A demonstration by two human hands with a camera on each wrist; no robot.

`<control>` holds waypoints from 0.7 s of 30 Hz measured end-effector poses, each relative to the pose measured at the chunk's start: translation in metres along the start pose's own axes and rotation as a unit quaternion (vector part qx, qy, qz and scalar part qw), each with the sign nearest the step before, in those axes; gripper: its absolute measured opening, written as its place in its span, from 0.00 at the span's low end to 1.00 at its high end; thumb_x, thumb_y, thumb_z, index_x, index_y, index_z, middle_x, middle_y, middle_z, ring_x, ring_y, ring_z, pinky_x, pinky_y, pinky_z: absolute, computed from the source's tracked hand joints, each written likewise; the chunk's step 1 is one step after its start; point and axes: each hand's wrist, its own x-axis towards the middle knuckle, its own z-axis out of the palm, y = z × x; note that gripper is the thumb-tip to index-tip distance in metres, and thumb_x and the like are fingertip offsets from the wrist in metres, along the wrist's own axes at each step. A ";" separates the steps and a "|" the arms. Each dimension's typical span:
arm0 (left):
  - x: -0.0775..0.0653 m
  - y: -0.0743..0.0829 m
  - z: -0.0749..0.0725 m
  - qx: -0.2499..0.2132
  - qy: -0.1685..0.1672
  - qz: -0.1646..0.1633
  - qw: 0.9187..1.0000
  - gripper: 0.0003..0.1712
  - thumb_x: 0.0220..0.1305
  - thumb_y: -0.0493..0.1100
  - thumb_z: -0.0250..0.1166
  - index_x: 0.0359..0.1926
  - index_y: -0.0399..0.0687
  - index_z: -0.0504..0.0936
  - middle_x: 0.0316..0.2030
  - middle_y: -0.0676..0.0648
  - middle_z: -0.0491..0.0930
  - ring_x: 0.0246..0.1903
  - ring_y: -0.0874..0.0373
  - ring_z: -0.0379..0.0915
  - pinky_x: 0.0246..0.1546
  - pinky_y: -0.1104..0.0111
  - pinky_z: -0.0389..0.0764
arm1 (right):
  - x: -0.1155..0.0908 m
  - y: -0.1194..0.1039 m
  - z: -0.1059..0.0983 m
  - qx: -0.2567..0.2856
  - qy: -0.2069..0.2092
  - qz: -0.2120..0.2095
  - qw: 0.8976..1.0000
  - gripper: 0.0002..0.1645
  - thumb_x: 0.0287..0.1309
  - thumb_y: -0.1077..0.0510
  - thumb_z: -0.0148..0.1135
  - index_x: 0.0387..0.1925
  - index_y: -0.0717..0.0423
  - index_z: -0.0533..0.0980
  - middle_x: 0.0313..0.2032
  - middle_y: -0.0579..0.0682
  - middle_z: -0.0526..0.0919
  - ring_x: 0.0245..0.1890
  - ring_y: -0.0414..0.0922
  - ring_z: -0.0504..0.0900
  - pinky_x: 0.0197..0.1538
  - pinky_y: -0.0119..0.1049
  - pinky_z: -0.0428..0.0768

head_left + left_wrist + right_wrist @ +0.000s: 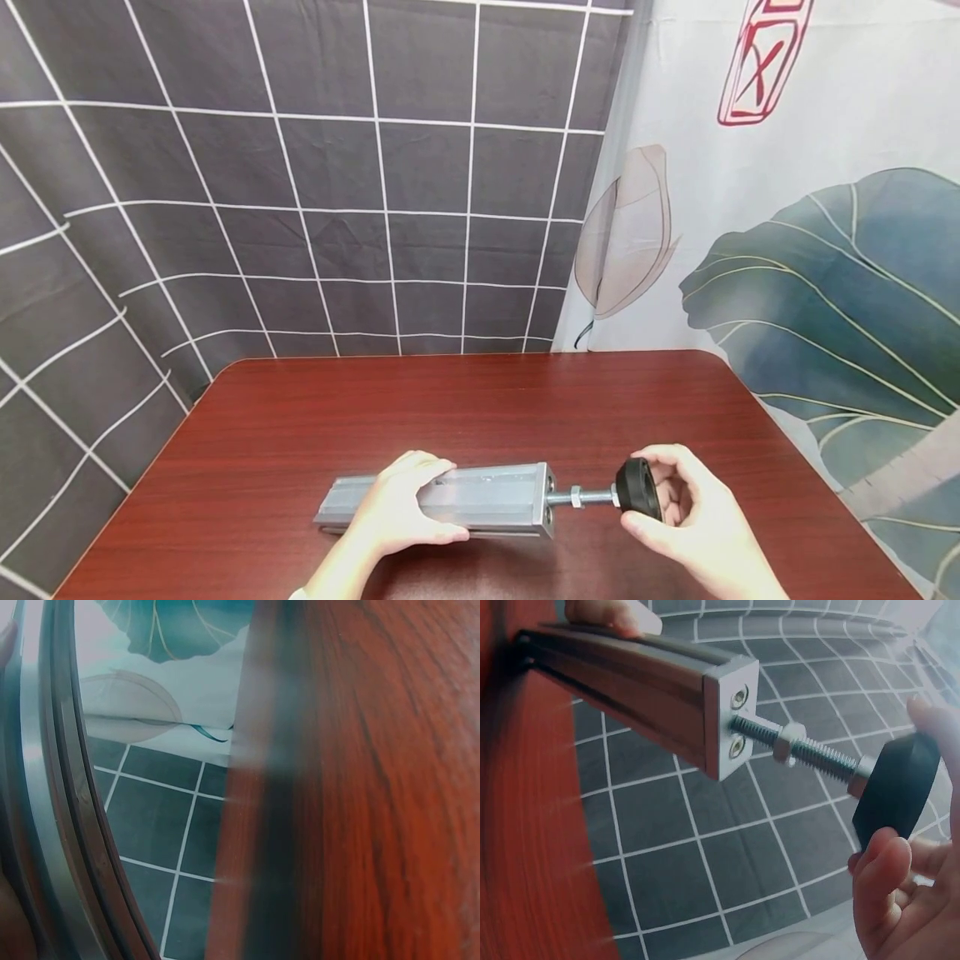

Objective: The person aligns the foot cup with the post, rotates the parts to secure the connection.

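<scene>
Pinching a black leveling foot (635, 488) at the outer end of a threaded rod (599, 497), the right hand (697, 517) is opposite the left hand (399, 504), which grips an aluminum profile (495, 497). The rod bears a hex nut (576, 497) and meets the profile's end plate (716, 701). Below lies a red wood-grain table (465, 408); beyond, a gray grid curtain (423, 167) and white leaf-print curtain (690, 158).

An indoor corner screened off with cloth, its exact kind unclear: dark gridded fabric (322, 167) covers the left and centre, and a white leaf-printed curtain (690, 83) hangs at right. The metal profile (498, 497) on the reddish wood-grain bench (480, 404), lower centre, hints at workshop use.
</scene>
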 end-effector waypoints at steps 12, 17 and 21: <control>0.002 0.000 -0.001 -0.016 -0.004 0.008 1.000 0.36 0.31 0.63 0.77 0.45 0.54 0.83 0.36 0.61 0.77 0.38 0.65 0.71 0.39 0.69 0.74 | 0.004 0.006 -0.027 0.135 -0.222 -0.154 0.953 0.53 0.40 0.78 0.67 0.68 0.64 0.53 0.63 0.49 0.53 0.23 0.40 0.71 0.20 0.31 0.72; 0.001 0.000 -0.002 -0.019 -0.009 0.006 1.000 0.36 0.32 0.63 0.76 0.45 0.54 0.83 0.37 0.61 0.77 0.38 0.64 0.71 0.39 0.69 0.74 | 0.005 0.006 -0.030 0.079 -0.217 -0.182 0.956 0.48 0.43 0.74 0.69 0.66 0.64 0.58 0.60 0.46 0.59 0.25 0.37 0.73 0.23 0.27 0.74; -0.001 0.000 -0.001 -0.013 -0.006 0.009 1.000 0.36 0.32 0.63 0.76 0.44 0.53 0.83 0.36 0.61 0.76 0.38 0.65 0.71 0.39 0.69 0.74 | 0.003 0.006 -0.026 0.061 -0.181 -0.163 0.968 0.48 0.41 0.71 0.72 0.65 0.60 0.61 0.54 0.43 0.64 0.21 0.36 0.74 0.20 0.26 0.73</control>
